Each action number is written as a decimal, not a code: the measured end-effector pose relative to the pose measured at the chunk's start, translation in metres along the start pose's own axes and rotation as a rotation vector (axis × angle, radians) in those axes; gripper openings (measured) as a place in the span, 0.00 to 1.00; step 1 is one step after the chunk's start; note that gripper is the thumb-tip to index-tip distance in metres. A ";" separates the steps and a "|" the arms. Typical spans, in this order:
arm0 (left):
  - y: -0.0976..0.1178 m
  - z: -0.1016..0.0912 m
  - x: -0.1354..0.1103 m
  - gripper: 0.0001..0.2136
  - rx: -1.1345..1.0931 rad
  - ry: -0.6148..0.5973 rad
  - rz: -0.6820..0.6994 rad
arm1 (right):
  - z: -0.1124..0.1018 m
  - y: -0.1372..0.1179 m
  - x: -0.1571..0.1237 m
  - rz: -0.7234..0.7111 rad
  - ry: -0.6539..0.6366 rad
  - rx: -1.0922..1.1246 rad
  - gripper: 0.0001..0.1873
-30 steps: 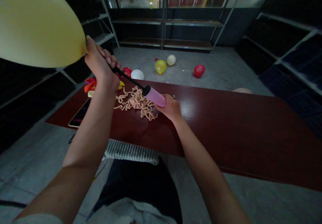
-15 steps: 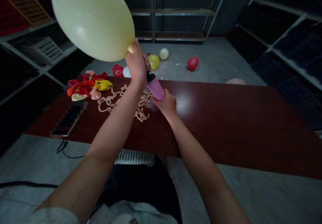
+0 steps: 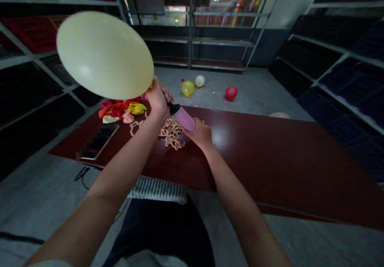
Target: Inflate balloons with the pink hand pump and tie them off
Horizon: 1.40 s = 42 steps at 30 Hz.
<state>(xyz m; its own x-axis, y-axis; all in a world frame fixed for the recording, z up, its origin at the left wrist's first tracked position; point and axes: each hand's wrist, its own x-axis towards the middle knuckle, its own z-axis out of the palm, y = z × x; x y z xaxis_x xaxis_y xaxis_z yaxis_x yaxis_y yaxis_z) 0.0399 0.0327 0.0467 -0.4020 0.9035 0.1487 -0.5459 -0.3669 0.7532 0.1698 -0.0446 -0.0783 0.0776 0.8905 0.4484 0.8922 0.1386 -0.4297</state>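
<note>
My left hand (image 3: 158, 98) is closed at the neck of a large pale yellow balloon (image 3: 105, 55), which is inflated and tilts up to the left. Just below that hand shows the black end of a pink hand pump (image 3: 184, 118). My right hand (image 3: 199, 133) is wrapped round the pump's lower end. The join between balloon and pump is hidden by my left fingers. Under the pump, a tangle of beige twisted cord-like strands (image 3: 171, 133) lies on the dark wooden table (image 3: 264, 155).
Limp coloured balloons (image 3: 120, 110) are heaped at the table's far left, with a phone (image 3: 100, 141) nearer me. On the floor beyond lie a yellow balloon (image 3: 188, 88), a white balloon (image 3: 200, 81) and a red balloon (image 3: 231, 93). Shelving (image 3: 222, 42) stands behind and at both sides.
The view has tipped up, showing more shelving. The big balloon sits lower in the picture and its whole outline is now visible. Both hands keep their holds.
</note>
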 end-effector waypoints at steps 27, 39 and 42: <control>0.080 0.011 0.021 0.26 -0.051 -0.026 0.155 | -0.002 0.012 -0.004 -0.019 0.004 0.064 0.21; -0.016 0.016 -0.018 0.25 0.007 -0.079 -0.023 | -0.006 0.010 0.000 0.062 -0.025 -0.028 0.21; -0.026 0.002 -0.010 0.25 -0.011 0.026 -0.088 | -0.007 0.009 -0.002 0.050 -0.036 -0.109 0.21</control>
<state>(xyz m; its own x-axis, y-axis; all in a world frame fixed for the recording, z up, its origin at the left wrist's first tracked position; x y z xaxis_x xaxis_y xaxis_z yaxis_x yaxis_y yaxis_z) 0.0595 0.0340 0.0271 -0.3709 0.9264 0.0651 -0.5881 -0.2885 0.7556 0.1809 -0.0481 -0.0777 0.1090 0.9103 0.3993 0.9307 0.0476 -0.3626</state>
